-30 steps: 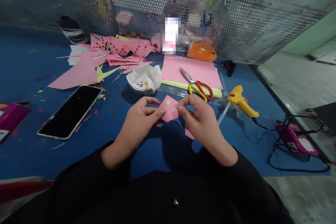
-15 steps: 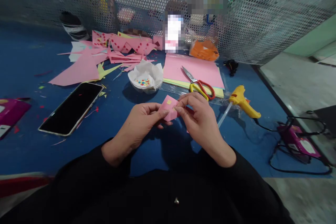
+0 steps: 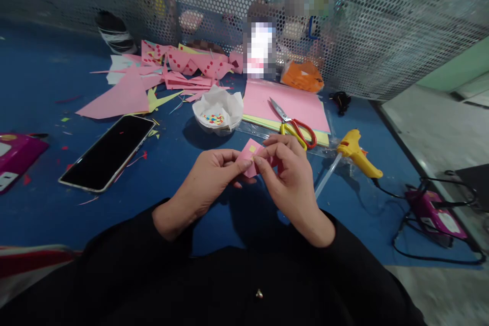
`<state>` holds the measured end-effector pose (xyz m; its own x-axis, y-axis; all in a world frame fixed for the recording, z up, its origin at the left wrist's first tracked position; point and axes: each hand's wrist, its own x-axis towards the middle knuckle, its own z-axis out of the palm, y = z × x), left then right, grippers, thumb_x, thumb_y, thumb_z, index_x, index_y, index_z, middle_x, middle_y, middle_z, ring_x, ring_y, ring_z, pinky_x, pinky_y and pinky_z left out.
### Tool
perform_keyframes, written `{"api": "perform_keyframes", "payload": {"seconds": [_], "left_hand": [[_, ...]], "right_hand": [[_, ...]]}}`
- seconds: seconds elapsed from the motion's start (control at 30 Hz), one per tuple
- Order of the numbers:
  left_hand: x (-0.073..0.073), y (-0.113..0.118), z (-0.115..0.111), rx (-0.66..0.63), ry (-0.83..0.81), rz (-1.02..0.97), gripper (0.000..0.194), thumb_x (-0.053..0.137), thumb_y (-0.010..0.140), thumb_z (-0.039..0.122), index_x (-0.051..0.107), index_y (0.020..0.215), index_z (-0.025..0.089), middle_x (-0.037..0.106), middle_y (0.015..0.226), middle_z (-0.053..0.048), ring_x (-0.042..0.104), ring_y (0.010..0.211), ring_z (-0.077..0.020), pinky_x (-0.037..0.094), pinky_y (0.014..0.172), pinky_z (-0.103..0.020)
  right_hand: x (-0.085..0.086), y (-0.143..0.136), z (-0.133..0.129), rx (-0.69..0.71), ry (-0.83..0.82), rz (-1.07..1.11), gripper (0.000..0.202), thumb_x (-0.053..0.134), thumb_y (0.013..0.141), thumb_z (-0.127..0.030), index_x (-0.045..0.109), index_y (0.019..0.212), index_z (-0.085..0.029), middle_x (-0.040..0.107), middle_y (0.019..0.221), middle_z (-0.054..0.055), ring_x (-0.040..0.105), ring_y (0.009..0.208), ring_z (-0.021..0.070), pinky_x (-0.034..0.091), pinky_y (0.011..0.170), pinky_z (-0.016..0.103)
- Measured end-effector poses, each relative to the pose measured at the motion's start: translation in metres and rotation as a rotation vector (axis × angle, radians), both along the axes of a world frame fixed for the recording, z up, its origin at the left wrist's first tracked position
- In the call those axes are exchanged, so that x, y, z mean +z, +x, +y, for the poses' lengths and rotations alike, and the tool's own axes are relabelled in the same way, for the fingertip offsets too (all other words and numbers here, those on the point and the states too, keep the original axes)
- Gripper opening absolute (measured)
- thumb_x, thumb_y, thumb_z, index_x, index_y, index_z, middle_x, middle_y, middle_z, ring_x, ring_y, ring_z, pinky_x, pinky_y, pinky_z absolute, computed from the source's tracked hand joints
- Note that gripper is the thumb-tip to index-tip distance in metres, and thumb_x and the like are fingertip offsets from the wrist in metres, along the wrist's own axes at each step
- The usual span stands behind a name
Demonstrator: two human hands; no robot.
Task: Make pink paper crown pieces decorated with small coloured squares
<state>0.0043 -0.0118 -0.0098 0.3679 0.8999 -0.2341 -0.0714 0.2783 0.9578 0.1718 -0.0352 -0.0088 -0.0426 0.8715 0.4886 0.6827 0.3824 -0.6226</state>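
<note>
Between my hands, above the blue table, is a small pink paper piece [image 3: 246, 154] with a yellow square on its upper part. My left hand [image 3: 214, 175] pinches its left side between thumb and fingers. The thumb and forefinger of my right hand [image 3: 292, 178] are pressed together at its right edge, over a second bit of yellow; whether they grip the paper or that bit I cannot make out. Just beyond stands a white paper-lined bowl [image 3: 218, 107] with tiny coloured bits in it. Red-and-yellow-handled scissors [image 3: 292, 125] lie behind my right hand.
A stack of pink and yellow paper [image 3: 267, 97] lies under the scissors. On the right are a yellow glue gun [image 3: 359, 153] and a purple box with a black cable [image 3: 435, 214]. A phone [image 3: 109, 153] and pink paper scraps [image 3: 118, 94] lie left.
The camera view has shifted slightly, so the table things sit a little further right. My right fingertips have moved slightly inward over the pink paper; my left hand keeps its pinch.
</note>
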Motion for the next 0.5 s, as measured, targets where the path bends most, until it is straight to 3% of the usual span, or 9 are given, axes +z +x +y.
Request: {"api": "perform_keyframes", "payload": {"seconds": [0.5], "left_hand": [[0.0017,0.0005,-0.0005,0.021,0.04,0.073,0.028,0.075,0.082,0.043,0.075,0.075,0.016,0.073,0.072,-0.002,0.068,0.071,-0.0145,0.049,0.059,-0.021]], "right_hand": [[-0.0017,-0.0037,-0.0008,-0.014,0.063,-0.045,0.01,0.063,0.089,-0.018,0.061,0.081,-0.022,0.065,0.098,0.006,0.061,0.102,0.0233,0.046,0.092,0.045]]}}
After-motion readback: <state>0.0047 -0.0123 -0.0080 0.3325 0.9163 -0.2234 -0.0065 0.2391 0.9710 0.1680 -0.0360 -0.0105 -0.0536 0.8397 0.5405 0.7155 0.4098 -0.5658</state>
